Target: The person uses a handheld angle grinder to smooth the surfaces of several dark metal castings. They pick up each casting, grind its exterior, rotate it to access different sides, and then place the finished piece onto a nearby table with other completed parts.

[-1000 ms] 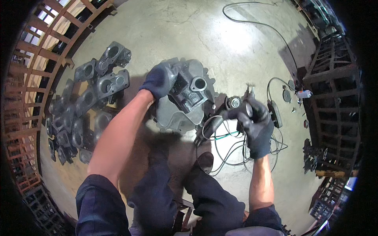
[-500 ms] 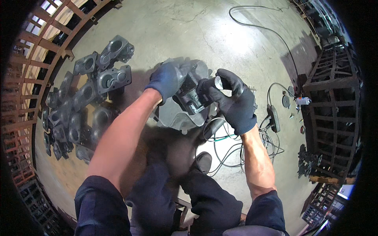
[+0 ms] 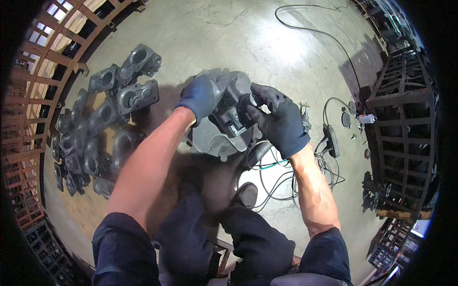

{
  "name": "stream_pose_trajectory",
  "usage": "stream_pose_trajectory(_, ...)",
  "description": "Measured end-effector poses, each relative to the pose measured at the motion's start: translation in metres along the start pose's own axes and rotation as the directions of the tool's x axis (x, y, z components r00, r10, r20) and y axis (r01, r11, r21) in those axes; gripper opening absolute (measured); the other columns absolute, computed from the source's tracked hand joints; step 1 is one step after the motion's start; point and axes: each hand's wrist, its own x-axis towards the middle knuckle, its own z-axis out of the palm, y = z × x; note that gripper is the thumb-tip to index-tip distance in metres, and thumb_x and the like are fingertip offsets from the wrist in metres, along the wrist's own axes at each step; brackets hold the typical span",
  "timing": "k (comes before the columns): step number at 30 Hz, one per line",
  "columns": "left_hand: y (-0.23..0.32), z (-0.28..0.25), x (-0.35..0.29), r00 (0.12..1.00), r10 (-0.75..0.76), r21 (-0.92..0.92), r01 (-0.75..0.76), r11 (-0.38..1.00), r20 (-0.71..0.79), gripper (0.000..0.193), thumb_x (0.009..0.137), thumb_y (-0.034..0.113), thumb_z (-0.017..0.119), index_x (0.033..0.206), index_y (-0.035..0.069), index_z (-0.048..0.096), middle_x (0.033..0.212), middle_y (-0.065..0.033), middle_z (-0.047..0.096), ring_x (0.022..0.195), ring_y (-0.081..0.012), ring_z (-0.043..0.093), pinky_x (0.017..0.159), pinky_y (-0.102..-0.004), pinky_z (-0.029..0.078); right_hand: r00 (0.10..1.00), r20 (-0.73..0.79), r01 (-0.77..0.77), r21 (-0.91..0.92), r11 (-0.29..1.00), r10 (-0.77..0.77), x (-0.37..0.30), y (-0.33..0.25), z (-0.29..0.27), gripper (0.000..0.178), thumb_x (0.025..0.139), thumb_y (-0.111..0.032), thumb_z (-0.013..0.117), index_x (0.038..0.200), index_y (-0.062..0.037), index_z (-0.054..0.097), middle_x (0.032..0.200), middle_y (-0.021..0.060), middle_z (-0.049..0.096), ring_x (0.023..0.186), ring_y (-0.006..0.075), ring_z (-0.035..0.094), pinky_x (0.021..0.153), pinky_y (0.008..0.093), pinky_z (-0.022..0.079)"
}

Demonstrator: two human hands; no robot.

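A dark grey metal casting with a boxy, hollow middle is in front of me, atop a larger grey casting. My left hand, in a dark blue glove, is closed on the upper casting's left side. My right hand, gloved in black and blue, pinches a short dark cylindrical piece with a shiny round end at the casting's right side. Whether this piece is part of the casting or separate, I cannot tell. The fingers partly hide it.
Several similar castings cover the floor at left. Tangled cables lie under my right forearm, near a black power tool. Grinding discs and a spray can lie farther right, beside a metal cage.
My right hand has moved slightly left, closer to the casting, and its fingers have closed further around the cylindrical piece. The left hand keeps its hold in nearly the same place.
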Motion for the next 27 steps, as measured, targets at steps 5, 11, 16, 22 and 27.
stream_pose_trajectory(5,-0.001,0.004,-0.001,1.000,0.001,-0.103,-0.002,0.995,-0.009,0.051,0.101,0.046,0.048,0.122,0.004,0.066,0.117,-0.0207,0.068,0.111,-0.0382,0.064,0.095,-0.0420,0.048,0.998,-0.019,-0.052,-0.019,0.998,0.051,-0.002,0.004,0.006,0.045,0.082,-0.020,0.075,0.124,-0.0114,0.061,0.111,0.0190,0.068,0.102,0.0382,0.066,0.087,0.0452,0.054)
stream_pose_trajectory(11,-0.017,0.009,0.004,0.983,0.186,0.017,-0.186,0.982,-0.008,0.037,0.101,0.027,0.046,0.122,0.002,0.063,0.121,-0.0197,0.066,0.110,-0.0391,0.062,0.096,-0.0440,0.049,0.995,-0.059,-0.074,0.067,0.995,0.078,0.007,-0.002,0.004,0.044,0.080,-0.022,0.078,0.118,-0.0043,0.066,0.105,0.0196,0.070,0.095,0.0352,0.070,0.083,0.0403,0.056)
stream_pose_trajectory(16,-0.030,0.006,0.013,0.849,0.519,0.309,-0.522,0.795,0.099,0.030,0.096,0.014,0.051,0.122,0.004,0.064,0.116,-0.0190,0.067,0.104,-0.0352,0.064,0.093,-0.0398,0.051,0.998,0.017,-0.051,-0.073,0.996,0.052,0.009,0.000,-0.008,0.034,0.081,-0.026,0.076,0.108,-0.0087,0.066,0.094,0.0180,0.068,0.086,0.0387,0.067,0.074,0.0446,0.054)
stream_pose_trajectory(22,-0.026,0.002,0.010,0.923,0.361,0.234,-0.383,0.894,0.131,0.032,0.099,0.016,0.047,0.125,0.004,0.063,0.118,-0.0194,0.066,0.108,-0.0365,0.063,0.094,-0.0396,0.050,0.990,-0.136,-0.056,-0.152,0.987,0.035,0.008,0.001,0.010,0.036,0.083,-0.034,0.074,0.102,-0.0057,0.064,0.094,0.0194,0.068,0.086,0.0401,0.066,0.074,0.0491,0.054)
stream_pose_trajectory(27,-0.024,-0.001,0.011,0.908,0.389,0.371,-0.418,0.829,0.152,0.030,0.098,0.017,0.047,0.121,0.007,0.065,0.123,-0.0203,0.065,0.114,-0.0366,0.061,0.096,-0.0390,0.049,0.995,-0.023,-0.099,-0.143,0.985,0.096,0.012,-0.002,0.002,0.035,0.084,-0.036,0.073,0.097,-0.0040,0.065,0.090,0.0198,0.069,0.086,0.0383,0.068,0.073,0.0475,0.054)
